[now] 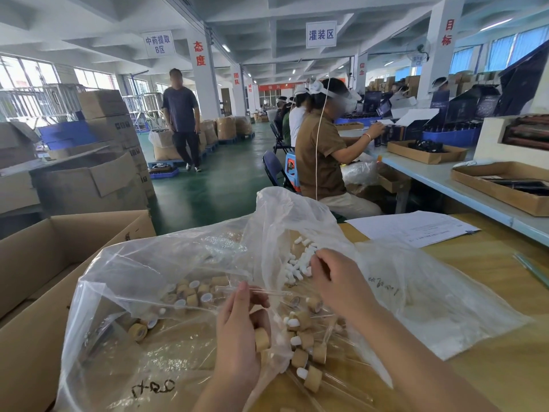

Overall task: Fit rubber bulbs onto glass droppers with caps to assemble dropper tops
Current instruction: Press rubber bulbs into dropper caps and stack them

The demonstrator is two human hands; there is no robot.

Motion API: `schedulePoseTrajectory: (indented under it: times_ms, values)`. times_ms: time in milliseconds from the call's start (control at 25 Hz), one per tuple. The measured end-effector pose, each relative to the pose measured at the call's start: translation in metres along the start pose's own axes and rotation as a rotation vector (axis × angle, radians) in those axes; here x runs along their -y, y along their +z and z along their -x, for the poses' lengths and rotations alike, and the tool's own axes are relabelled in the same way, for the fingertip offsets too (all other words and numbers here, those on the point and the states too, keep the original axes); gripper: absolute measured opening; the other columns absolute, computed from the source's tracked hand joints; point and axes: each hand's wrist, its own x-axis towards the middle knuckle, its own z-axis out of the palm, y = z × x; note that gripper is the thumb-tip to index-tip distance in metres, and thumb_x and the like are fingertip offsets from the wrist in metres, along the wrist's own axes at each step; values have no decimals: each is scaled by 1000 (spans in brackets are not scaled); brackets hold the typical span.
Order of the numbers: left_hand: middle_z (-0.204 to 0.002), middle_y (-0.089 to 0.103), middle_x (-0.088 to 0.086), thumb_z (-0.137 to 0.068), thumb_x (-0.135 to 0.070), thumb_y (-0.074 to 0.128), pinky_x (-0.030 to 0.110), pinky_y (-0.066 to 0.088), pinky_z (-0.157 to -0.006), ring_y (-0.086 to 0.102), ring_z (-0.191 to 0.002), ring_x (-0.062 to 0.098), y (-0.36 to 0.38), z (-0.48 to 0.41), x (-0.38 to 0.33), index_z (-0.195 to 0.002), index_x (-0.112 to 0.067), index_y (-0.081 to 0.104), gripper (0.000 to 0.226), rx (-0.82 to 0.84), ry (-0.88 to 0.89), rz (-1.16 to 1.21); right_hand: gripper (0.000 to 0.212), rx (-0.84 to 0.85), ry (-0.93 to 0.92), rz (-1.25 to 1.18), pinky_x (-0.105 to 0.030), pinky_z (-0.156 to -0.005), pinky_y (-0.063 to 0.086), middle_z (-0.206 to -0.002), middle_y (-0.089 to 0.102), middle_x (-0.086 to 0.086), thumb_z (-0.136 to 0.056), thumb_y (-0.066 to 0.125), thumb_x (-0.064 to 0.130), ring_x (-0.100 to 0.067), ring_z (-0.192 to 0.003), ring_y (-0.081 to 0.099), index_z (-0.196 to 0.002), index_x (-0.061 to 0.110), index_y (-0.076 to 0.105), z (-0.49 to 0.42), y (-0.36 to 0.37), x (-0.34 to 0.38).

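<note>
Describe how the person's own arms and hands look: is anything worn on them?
The left hand and the right hand are bare: no gloves, and no ring, watch or bracelet shows. The left forearm and right forearm are bare too, no sleeve in view.

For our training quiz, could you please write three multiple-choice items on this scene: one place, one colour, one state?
1. Where do the white bulbs lie? A. in a clear plastic bag B. in a glass jar C. on a metal tray
2. What colour are the caps? A. blue B. tan C. black
3. What is the left hand doing? A. lying flat B. holding a glass tube and a cap C. holding a pen
Answers: 1 A, the bag's film surrounds them; 2 B, every cap looks tan; 3 B, its fingers curl round both.
</note>
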Motion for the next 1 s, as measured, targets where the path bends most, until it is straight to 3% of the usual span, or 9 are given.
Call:
schedulePoseTrajectory:
  times_ms: [80,160,320,440,560,680,800,880,1000]
  values:
    - [-68,59,11,-98,-29,43,23,29,-33,32,-35,17,-1,-2,0,-63,-10,65,46,-23,-43,4,22,153,144,251,-32,-84,49,-109,60,-2,-98,43,24,-16,-95,58,-112,17,59,-25,7,-13]
    - [-70,62,13,-99,-26,42,23,30,-33,31,-37,18,0,-3,1,-63,-12,67,46,-24,-82,-27,38,352,173,424,-35,-97,41,-134,48,-6,-99,41,23,-24,-119,48,-135,18,46,-43,20,-22]
    - [-88,71,15,-98,-23,41,23,30,-36,29,-43,20,-2,-2,2,-75,-10,70,38,16,-116,-74,36,460,105,715,-43,-100,32,-134,47,-10,-96,38,21,-29,-125,36,-131,19,46,-54,45,-27]
    - [-90,72,18,-100,-27,40,20,30,-35,28,-41,19,-4,-2,2,-66,-9,67,47,68,-108,-103,31,453,100,725,-40,-97,33,-129,49,-9,-94,41,17,-28,-120,39,-124,17,48,-59,49,-27]
    - [-69,67,21,-101,-32,38,23,31,-34,34,-37,17,-4,-3,5,-63,-10,57,48,93,-117,-93,29,460,137,589,-36,-94,37,-127,48,-10,-94,46,20,-28,-115,46,-122,15,49,-59,44,-28]
    - [-47,46,14,-102,-30,36,28,29,-36,33,-33,17,-7,-5,6,-74,-5,53,41,90,-159,-68,16,345,145,315,-27,-80,44,-110,54,-6,-98,44,24,-20,-97,55,-107,17,56,-48,32,-20]
    - [-44,38,11,-99,-21,37,23,27,-31,29,-32,17,-8,-4,6,-84,0,55,32,147,-178,-74,30,109,195,-43,-24,-59,40,-74,58,-2,-100,42,27,-11,-63,51,-77,15,56,-25,18,-7]
    - [-45,43,13,-102,-18,35,22,30,-31,35,-31,17,-6,-1,7,-92,3,58,33,223,-118,-147,41,-41,227,-274,-26,-52,37,-58,49,-3,-100,43,34,-10,-50,42,-75,3,55,-6,11,0]
    - [-49,52,21,-98,-27,38,21,32,-30,39,-29,20,-2,4,8,-90,1,57,36,342,-54,-226,44,-110,329,-651,-20,-42,31,-51,41,1,-98,48,36,-10,-41,33,-76,-1,56,17,4,7]
